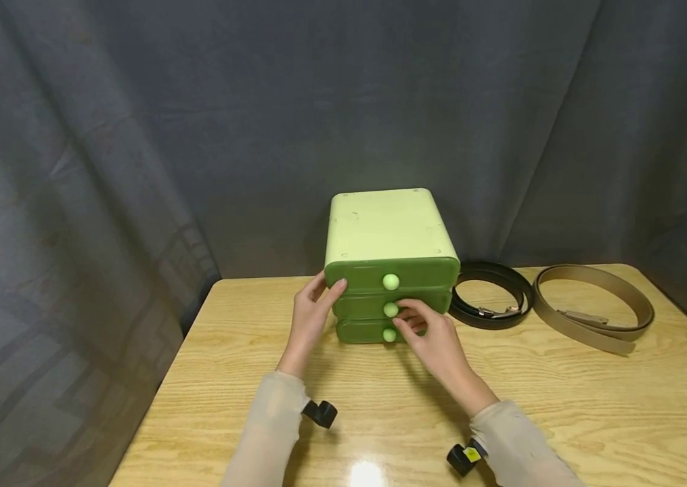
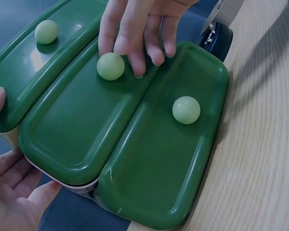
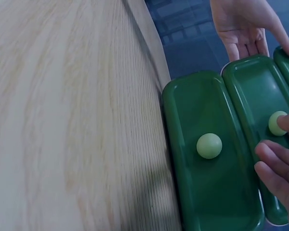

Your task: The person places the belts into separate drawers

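Observation:
A small green desktop drawer cabinet with a pale top stands on the table, its three stacked drawers facing me. Each drawer front carries a round pale-green knob. My left hand holds the cabinet's left front corner, thumb on the top drawer front and fingers along the side. At the middle drawer, my right hand pinches the knob between thumb and fingers. Below it, the bottom drawer's knob is untouched. A light rim shows along the end of the middle drawer front.
Right of the cabinet lies a coiled black belt with a metal buckle. Beside it is a coiled tan belt. The wooden table reaches back to a dark grey curtain.

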Action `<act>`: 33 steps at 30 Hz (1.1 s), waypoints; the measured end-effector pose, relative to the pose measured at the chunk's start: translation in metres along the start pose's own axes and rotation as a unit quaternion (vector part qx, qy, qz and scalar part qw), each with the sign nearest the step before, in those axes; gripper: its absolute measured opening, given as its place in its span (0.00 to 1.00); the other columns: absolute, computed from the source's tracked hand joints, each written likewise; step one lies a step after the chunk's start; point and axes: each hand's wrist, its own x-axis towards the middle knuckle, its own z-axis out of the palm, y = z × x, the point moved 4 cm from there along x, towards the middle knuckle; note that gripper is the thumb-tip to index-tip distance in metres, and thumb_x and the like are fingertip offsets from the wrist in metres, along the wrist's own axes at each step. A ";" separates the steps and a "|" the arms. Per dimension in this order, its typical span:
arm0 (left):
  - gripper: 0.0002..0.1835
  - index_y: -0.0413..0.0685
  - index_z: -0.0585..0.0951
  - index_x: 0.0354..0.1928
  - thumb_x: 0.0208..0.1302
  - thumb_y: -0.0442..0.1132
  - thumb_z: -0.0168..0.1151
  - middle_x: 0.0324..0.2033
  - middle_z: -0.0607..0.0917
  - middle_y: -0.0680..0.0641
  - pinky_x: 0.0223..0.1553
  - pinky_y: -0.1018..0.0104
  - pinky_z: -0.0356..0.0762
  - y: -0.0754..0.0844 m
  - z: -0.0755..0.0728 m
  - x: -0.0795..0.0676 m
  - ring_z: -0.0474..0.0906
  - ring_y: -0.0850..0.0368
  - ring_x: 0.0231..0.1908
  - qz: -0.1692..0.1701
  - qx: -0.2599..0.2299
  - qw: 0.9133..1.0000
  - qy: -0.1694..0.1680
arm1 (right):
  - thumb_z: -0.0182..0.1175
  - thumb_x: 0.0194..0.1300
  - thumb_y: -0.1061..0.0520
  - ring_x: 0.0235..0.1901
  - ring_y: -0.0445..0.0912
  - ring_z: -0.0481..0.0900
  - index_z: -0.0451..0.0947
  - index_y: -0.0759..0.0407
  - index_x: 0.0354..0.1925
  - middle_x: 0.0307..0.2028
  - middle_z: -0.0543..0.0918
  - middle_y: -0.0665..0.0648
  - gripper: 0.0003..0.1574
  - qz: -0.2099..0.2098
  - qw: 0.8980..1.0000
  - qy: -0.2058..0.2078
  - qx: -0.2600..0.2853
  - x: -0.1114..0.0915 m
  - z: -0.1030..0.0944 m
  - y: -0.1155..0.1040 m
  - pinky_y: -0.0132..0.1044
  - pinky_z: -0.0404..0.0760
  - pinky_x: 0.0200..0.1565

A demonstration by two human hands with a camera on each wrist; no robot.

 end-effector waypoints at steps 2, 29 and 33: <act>0.32 0.45 0.73 0.68 0.65 0.48 0.68 0.66 0.73 0.44 0.69 0.49 0.60 0.000 0.000 0.000 0.64 0.48 0.69 0.000 0.000 1.000 -0.001 | 0.69 0.63 0.63 0.33 0.44 0.84 0.82 0.59 0.50 0.36 0.86 0.53 0.16 0.000 1.000 0.001 0.011 0.001 0.000 0.001 0.36 0.84 0.36; 0.30 0.41 0.78 0.63 0.64 0.50 0.68 0.62 0.78 0.42 0.68 0.56 0.64 -0.001 0.000 0.001 0.69 0.49 0.66 -0.016 0.008 1.000 -0.002 | 0.73 0.56 0.66 0.29 0.43 0.84 0.85 0.58 0.40 0.29 0.86 0.52 0.12 0.034 0.998 0.023 0.057 0.004 0.006 -0.002 0.31 0.83 0.32; 0.30 0.41 0.78 0.63 0.64 0.50 0.68 0.62 0.78 0.42 0.67 0.55 0.65 0.000 -0.001 0.002 0.70 0.49 0.66 -0.020 0.019 1.000 -0.003 | 0.73 0.56 0.65 0.29 0.43 0.84 0.85 0.58 0.40 0.29 0.86 0.52 0.12 0.026 0.998 0.021 0.057 0.003 0.006 -0.004 0.32 0.83 0.32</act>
